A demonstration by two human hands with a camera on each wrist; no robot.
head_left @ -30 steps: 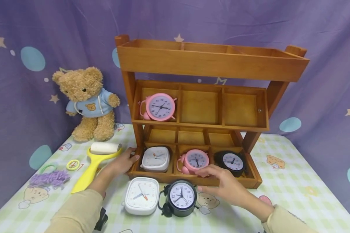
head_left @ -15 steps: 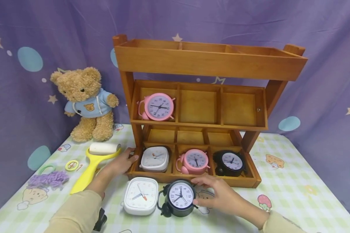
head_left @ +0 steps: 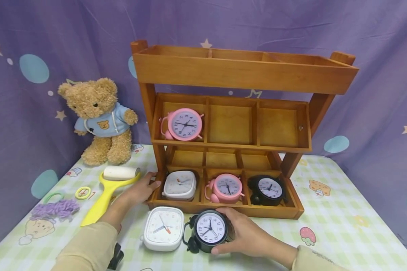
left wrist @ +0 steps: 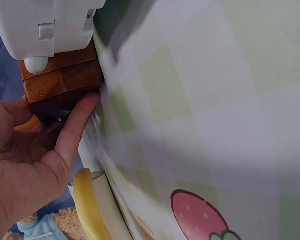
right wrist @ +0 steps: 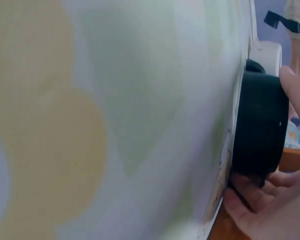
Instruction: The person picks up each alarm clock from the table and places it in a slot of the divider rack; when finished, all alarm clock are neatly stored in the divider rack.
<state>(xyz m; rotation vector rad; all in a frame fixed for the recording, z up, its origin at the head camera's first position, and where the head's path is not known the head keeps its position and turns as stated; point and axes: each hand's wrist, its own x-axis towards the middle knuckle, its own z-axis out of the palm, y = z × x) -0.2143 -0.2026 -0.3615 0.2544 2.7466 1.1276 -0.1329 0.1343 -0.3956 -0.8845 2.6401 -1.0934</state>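
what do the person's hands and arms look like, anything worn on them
The left hand and right hand are bare, with no gloves or rings showing. The left sleeve and right sleeve are beige and end short of the wrists. A small black piece shows beside the left sleeve; a faint dark marking on the right sleeve is unreadable.
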